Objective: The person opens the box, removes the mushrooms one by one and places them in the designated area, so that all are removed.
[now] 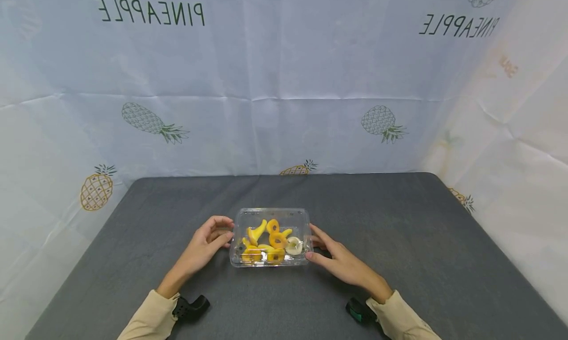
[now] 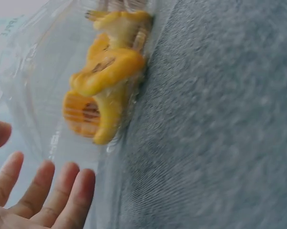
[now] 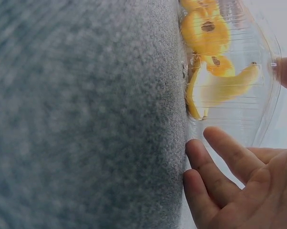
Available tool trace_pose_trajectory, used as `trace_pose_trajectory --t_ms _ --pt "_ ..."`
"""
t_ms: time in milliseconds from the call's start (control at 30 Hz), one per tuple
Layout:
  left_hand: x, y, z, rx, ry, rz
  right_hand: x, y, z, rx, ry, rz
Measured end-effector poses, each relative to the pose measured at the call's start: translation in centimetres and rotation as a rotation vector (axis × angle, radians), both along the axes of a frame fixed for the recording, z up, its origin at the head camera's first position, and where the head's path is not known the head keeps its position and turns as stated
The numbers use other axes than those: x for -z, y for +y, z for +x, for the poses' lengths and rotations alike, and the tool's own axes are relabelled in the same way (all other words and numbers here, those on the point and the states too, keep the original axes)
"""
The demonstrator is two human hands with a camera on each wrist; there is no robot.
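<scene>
While the clear plastic rectangular box [image 1: 288, 215] sits flat on the dark grey cloth-covered table [image 1: 399, 231], both bare hands flank it, one at each short side. Over on its left, the left hand [image 1: 206, 242] comes in with its forearm slanting forward and inward, palm turned to the box. Its fingers are loosely bent and spread, grasping nothing; the left wrist view shows the thumb well apart from the four fingers, all near the clear wall, though whether a tip touches it, I can't tell. Across to the right hand [image 1: 340, 264], and its forearm angles in from the opposite side! The thumb lies against the box's near right corner, the other fingers reach along the right wall, relaxed and parted, nothing clenched, and the right wrist view has the lower fingertips down by the table surface. Inside the box, yellow-orange flared, stemmed pieces [image 1: 257, 231] mix with orange ring-shaped pieces [image 1: 272, 239], and a whitish ring-shaped piece [image 1: 289, 247] rests toward the right wall. Behind the hands, both wrists carry black straps [image 1: 192, 308] beside cream sleeves [image 1: 148, 318], cuffs pushed back clear of the hands.
</scene>
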State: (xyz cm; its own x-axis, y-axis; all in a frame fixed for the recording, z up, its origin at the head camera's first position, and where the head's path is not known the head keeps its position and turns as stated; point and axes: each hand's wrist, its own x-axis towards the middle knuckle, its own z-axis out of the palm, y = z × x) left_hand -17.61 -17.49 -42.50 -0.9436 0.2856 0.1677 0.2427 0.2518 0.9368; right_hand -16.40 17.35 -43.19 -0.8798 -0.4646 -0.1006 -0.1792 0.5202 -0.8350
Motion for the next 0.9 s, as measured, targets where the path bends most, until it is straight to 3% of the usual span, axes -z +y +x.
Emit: trace_pose_trajectory --t_ms 100,267,500,767,900 --pt "0.1 0.3 0.1 0.015 0.021 -0.001 0.0 0.0 0.0 0.002 -0.004 -0.001" --pt "0.3 0.4 0.1 0.101 0.038 -0.012 -0.1 0.0 0.0 0.002 -0.004 0.000" --pt "0.6 0.5 0.4 0.182 0.020 -0.048 0.0 0.0 0.0 0.009 0.025 0.002" --pt "0.8 0.9 0.5 0.198 -0.046 -0.091 -0.1 0.0 0.0 0.024 0.090 -0.023" --pt "0.9 1.2 0.5 0.191 -0.031 -0.083 -0.1 0.0 0.0 0.033 0.108 -0.032"
